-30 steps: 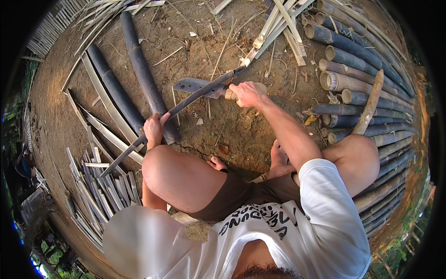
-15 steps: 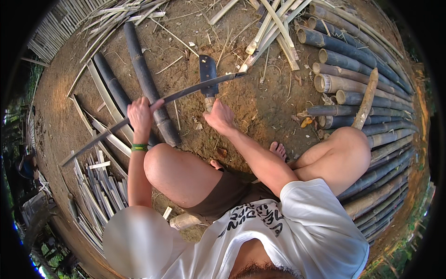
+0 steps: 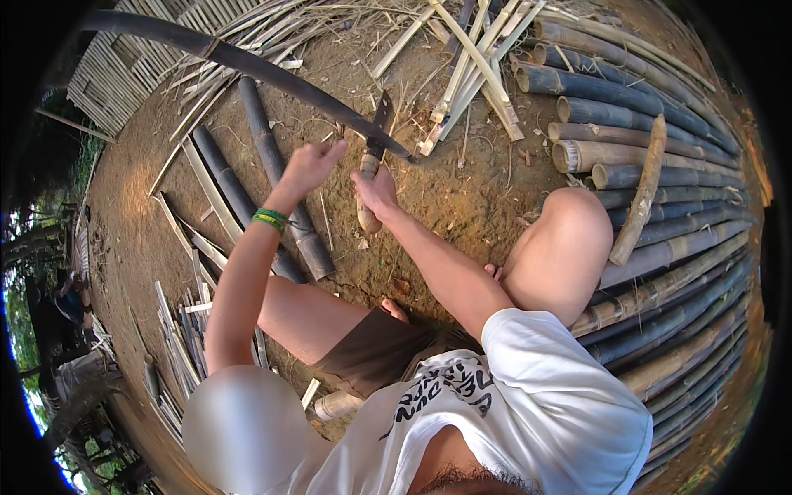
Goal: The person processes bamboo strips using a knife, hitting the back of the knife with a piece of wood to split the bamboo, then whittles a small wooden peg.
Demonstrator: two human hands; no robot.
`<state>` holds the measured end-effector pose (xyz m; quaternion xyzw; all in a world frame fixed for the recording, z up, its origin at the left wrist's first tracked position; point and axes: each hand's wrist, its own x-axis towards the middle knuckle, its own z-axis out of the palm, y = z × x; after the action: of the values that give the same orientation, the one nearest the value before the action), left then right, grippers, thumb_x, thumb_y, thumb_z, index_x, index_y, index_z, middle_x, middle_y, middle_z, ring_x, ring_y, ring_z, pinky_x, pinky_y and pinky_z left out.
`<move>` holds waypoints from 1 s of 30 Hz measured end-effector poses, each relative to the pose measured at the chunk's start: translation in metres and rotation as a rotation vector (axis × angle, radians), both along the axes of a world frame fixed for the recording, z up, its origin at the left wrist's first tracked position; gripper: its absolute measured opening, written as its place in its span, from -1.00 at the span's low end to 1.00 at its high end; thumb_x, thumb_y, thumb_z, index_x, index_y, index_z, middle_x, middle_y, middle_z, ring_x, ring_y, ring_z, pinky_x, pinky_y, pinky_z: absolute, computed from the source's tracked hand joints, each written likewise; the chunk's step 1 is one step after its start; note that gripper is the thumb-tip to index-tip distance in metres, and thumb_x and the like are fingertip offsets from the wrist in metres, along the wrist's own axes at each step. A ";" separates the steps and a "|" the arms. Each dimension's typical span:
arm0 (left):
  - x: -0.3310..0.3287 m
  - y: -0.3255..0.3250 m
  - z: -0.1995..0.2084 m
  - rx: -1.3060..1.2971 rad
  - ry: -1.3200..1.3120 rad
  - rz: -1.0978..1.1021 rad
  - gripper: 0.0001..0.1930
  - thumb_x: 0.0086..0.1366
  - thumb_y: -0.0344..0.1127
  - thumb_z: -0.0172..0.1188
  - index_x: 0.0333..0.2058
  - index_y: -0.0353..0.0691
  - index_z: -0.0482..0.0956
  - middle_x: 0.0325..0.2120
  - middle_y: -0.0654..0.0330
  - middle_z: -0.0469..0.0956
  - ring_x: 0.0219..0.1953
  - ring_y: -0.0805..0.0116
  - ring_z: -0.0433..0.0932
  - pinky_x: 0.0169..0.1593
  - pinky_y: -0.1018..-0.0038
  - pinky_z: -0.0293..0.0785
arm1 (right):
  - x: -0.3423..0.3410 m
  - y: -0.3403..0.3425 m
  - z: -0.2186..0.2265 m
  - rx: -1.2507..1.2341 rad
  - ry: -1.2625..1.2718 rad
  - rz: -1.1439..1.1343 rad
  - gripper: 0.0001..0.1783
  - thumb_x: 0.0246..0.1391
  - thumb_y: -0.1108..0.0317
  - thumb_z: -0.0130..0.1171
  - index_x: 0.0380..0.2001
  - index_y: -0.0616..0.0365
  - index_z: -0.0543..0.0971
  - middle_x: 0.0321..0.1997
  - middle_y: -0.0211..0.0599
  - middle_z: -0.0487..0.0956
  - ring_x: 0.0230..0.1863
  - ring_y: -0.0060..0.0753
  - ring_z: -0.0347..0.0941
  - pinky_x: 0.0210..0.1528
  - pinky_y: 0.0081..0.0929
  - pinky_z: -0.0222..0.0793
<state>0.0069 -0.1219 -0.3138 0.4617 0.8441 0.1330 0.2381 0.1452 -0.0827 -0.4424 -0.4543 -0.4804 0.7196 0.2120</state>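
My right hand point(image 3: 378, 194) grips a broad-bladed chopping knife by its wooden handle point(image 3: 368, 216). The dark blade point(image 3: 383, 107) points away from me. A long dark bamboo strip point(image 3: 272, 81) slants from the upper left down to the blade and crosses in front of it; I cannot tell whether the two touch. My left hand point(image 3: 312, 169), with a green and yellow band at its wrist, is raised just below the strip. Its fingers are curled, and a gap shows between most of the hand and the strip. What they hold, if anything, is hidden.
Dark bamboo poles point(image 3: 635, 87) lie stacked along the right, with a pale stick point(image 3: 643, 190) across them. Split pale strips point(image 3: 474, 74) are heaped at the far side. Two dark poles point(image 3: 285, 177) lie left of centre, and a bundle of thin slats point(image 3: 177, 334) nearer me.
The bamboo strip has swung from slanting down at the left to rising toward the upper left. My left hand has moved right and away from me. The knife has turned, showing its blade narrower.
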 end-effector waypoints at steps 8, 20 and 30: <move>0.042 0.017 -0.104 0.071 -0.357 0.273 -0.48 0.31 0.14 0.20 -0.15 -0.28 0.72 -0.38 -0.10 0.69 -0.28 0.17 0.68 -0.14 0.27 0.54 | -0.005 -0.017 -0.023 0.112 0.141 -0.131 -0.49 0.07 0.40 0.26 0.07 0.26 0.35 -0.16 -0.14 0.58 -0.22 -0.30 0.59 -0.24 -0.32 0.52; 0.054 0.047 -0.125 0.190 -0.367 0.336 -0.46 0.38 0.11 0.18 -0.07 -0.36 0.67 -0.28 0.01 0.69 -0.22 0.33 0.61 -0.07 0.34 0.50 | 0.023 0.008 -0.017 0.312 0.217 0.026 -0.14 0.08 0.37 0.24 0.37 0.26 0.04 0.25 0.22 0.38 0.32 0.15 0.35 0.28 -0.17 0.33; 0.082 0.034 -0.138 0.333 -0.514 0.403 -0.51 0.51 0.07 -0.01 -0.18 -0.34 0.54 -0.53 0.10 0.55 -0.54 0.39 0.59 -0.48 0.40 0.51 | 0.080 0.185 0.098 0.485 -0.716 1.358 -0.22 0.01 -0.28 0.34 -0.03 0.28 0.63 -0.12 -0.07 0.67 -0.15 -0.18 0.63 -0.08 -0.18 0.57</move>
<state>0.0885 -0.0878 -0.4514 0.2702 0.7975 0.4244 0.3329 0.2249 0.1026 -0.3442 -0.2075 -0.8334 0.3778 -0.3460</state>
